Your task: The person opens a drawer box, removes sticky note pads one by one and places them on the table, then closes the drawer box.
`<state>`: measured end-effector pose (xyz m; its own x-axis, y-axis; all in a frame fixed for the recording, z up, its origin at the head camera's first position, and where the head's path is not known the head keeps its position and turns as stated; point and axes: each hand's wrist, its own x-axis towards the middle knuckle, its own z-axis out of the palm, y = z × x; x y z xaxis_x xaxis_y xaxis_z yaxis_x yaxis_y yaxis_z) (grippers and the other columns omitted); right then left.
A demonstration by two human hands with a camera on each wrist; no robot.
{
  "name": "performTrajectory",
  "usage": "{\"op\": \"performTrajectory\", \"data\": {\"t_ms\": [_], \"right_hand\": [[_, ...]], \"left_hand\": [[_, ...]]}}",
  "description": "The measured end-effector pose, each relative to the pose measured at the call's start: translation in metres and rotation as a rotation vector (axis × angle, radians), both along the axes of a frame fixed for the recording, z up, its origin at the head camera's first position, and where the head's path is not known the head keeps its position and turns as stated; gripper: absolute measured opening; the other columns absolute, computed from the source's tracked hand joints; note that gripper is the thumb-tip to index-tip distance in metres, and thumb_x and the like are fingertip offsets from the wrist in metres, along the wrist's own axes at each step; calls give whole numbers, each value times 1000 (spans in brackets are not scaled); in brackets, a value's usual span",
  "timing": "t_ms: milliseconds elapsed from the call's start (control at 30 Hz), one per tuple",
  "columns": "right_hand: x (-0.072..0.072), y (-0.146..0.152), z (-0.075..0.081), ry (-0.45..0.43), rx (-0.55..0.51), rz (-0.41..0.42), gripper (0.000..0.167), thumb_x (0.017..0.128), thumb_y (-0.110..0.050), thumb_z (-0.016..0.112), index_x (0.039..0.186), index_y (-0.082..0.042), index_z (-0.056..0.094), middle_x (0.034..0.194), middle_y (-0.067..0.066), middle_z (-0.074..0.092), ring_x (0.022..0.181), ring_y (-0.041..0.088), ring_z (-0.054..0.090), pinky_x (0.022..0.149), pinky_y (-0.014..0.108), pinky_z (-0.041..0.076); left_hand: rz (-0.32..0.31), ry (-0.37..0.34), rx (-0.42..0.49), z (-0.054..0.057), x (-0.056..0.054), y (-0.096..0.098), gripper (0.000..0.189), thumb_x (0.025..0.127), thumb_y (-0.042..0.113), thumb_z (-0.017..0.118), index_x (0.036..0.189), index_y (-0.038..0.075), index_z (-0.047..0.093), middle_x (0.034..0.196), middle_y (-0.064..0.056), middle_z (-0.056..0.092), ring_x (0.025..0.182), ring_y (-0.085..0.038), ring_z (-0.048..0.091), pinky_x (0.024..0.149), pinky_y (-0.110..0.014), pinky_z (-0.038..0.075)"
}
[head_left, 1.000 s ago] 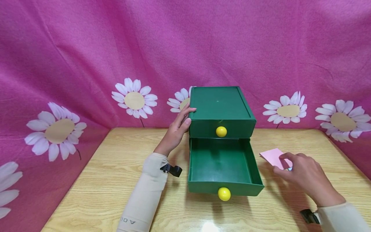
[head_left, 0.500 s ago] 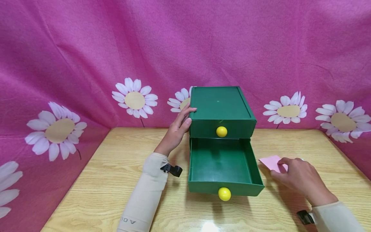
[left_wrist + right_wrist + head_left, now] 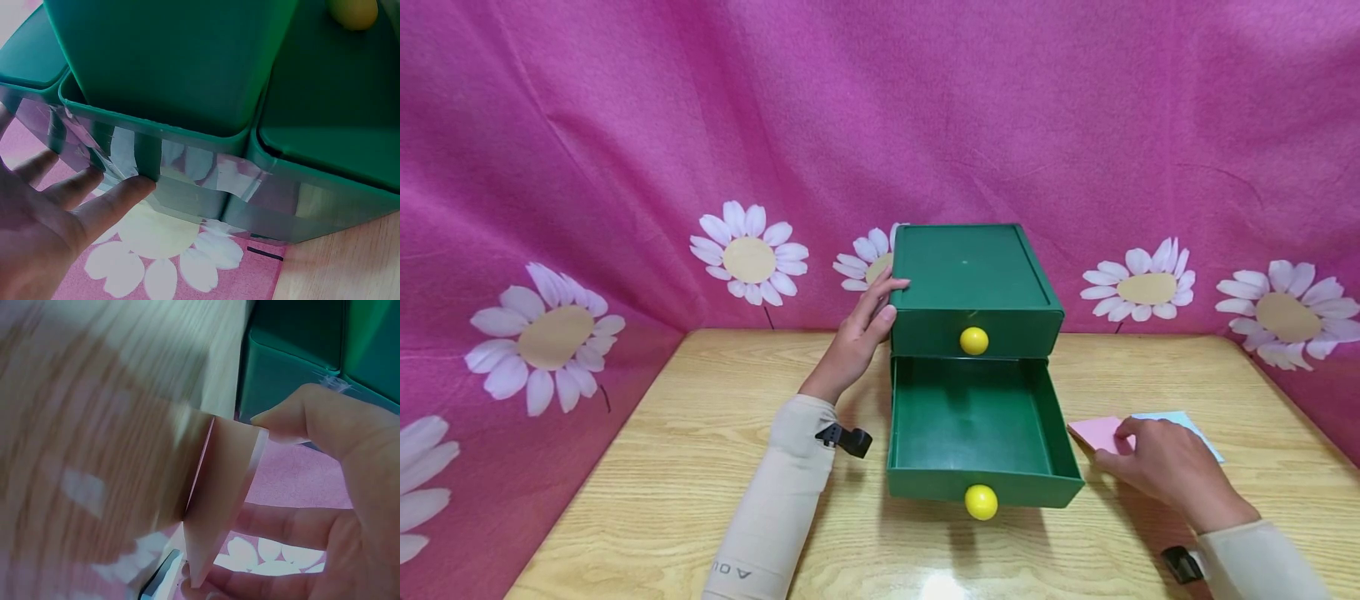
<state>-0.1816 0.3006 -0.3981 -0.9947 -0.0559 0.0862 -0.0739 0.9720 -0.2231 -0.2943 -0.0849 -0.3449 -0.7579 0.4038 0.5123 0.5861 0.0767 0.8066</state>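
A green two-drawer box with yellow knobs stands on the table, its lower drawer pulled out and bare inside. My left hand rests on the box's left side, one fingertip over the top edge; in the left wrist view its fingers extend against the side wall. Right of the drawer, my right hand pinches a pink pad of sticky notes between thumb and fingers. The right wrist view shows the pad edge-on. A light blue pad lies behind the right hand, partly hidden.
The light wood table extends on both sides of the box. A pink cloth printed with white daisies hangs close behind the box and at the sides. The lower drawer's yellow knob juts toward the front.
My right hand has moved left and slightly forward with the pink pad, closer to the drawer. More of the blue pad shows behind it. The left hand and box stay put.
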Motion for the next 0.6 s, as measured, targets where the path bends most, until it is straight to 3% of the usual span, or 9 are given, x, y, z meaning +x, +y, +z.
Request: {"op": "performTrajectory", "data": {"t_ms": [233, 600], "right_hand": [[-1, -4, 0, -99, 1, -32, 36, 76, -44, 73, 81, -9, 65, 60, 2, 45, 61, 20, 44, 51, 32, 30], [0, -4, 0, -129, -5, -46, 37, 77, -44, 72, 82, -9, 64, 59, 3, 44, 60, 20, 43, 49, 31, 31]], "left_hand": [[-14, -10, -1, 22, 23, 1, 41, 103, 18, 38, 143, 8, 40, 160, -9, 16, 144, -24, 25, 114, -39, 26], [-11, -7, -3, 25, 25, 1, 41, 103, 15, 38, 143, 7, 39, 160, -10, 16, 144, -23, 25, 114, -38, 26]]}}
